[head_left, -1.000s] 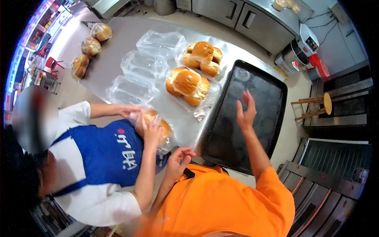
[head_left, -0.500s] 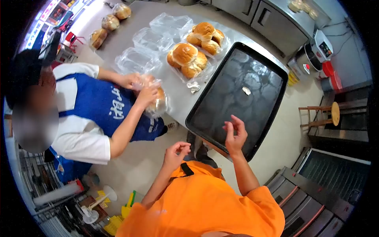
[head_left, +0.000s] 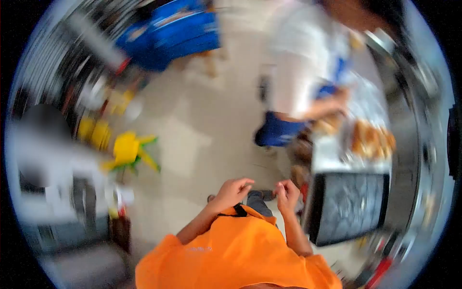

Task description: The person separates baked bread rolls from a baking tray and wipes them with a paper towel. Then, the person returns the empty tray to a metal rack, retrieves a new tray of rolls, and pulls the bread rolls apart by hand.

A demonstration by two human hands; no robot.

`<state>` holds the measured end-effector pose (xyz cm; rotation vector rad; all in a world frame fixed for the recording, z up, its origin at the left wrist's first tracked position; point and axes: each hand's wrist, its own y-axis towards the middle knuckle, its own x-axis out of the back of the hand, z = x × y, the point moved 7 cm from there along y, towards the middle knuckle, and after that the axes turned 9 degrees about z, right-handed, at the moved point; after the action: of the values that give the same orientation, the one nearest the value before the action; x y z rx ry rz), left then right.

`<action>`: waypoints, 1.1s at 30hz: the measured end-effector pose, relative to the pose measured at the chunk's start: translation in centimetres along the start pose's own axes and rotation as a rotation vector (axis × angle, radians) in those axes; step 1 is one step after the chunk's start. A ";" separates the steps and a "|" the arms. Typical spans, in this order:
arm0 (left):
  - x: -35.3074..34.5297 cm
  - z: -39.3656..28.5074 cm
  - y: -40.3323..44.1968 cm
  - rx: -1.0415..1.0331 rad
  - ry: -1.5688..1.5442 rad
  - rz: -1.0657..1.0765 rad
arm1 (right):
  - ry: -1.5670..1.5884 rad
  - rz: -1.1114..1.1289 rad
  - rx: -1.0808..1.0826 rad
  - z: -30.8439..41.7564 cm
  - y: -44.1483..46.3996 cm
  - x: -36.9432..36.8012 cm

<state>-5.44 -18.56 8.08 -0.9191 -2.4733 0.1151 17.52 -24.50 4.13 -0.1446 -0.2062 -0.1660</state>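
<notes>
My left hand is held in front of my orange shirt, fingers loosely bent, with a gap to the thumb. Nothing shows in it. Close by on the right, my right hand is half curled in the air, and I see nothing in it either. The two hands are apart and touch no object. Nearest to my right hand is a dark baking tray at the end of the metal table. Bread rolls in clear plastic lie past the tray, blurred by motion.
A co-worker in a white shirt and blue apron stands at the table, a hand near the bread. A yellow and green stool stands on the tiled floor at left. Racks line the upper left.
My view has swung left, so the table and tray now lie at the right. My right hand has left its place over the tray and is drawn in beside my left.
</notes>
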 end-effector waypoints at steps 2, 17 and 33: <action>3.8 3.4 -5.3 0.118 -0.079 -0.208 | 0.102 0.296 -0.007 1.4 1.1 -8.0; 26.7 17.9 -24.2 -0.029 0.329 -0.770 | 0.361 0.855 -0.436 10.6 2.0 -51.1; 60.6 33.4 -19.8 0.093 -0.205 -0.943 | 0.242 1.851 -0.417 22.2 26.4 -84.1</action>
<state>-72.48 7.59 9.25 0.3654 -2.7886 -0.0027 -63.17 17.26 4.28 -0.6635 0.2626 1.6201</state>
